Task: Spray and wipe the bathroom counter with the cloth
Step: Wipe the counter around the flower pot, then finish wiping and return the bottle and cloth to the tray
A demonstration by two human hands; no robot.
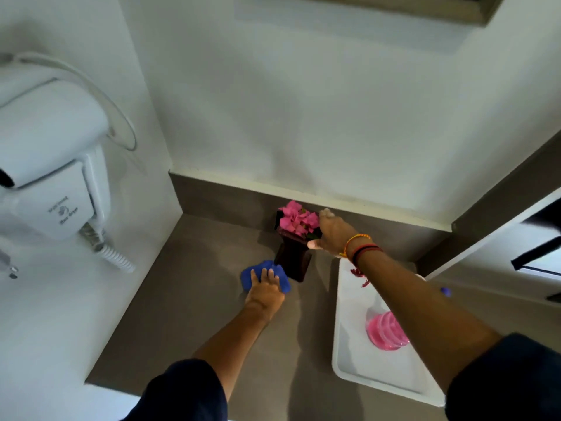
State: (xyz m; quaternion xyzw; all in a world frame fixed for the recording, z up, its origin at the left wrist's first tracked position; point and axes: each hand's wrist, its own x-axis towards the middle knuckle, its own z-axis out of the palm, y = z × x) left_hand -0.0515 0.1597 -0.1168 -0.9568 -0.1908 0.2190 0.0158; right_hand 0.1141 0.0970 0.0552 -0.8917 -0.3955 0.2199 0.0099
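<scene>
My left hand [264, 290] presses flat on a blue cloth [253, 273] lying on the grey-brown counter [194, 299], right beside the base of a dark vase [292, 262]. Pink flowers [296, 219] fill the vase. My right hand [332, 233] grips the vase's rim from the right, and the vase leans toward the near left. A bottle of pink liquid [385, 331] stands in the white sink [355, 302], partly hidden by my right forearm.
A white wall-mounted hair dryer [51, 165] with a coiled cord [117, 256] hangs on the left wall above the counter. The back wall's ledge [243, 186] borders the counter. A dark-framed fixture [537, 253] shows at the right edge.
</scene>
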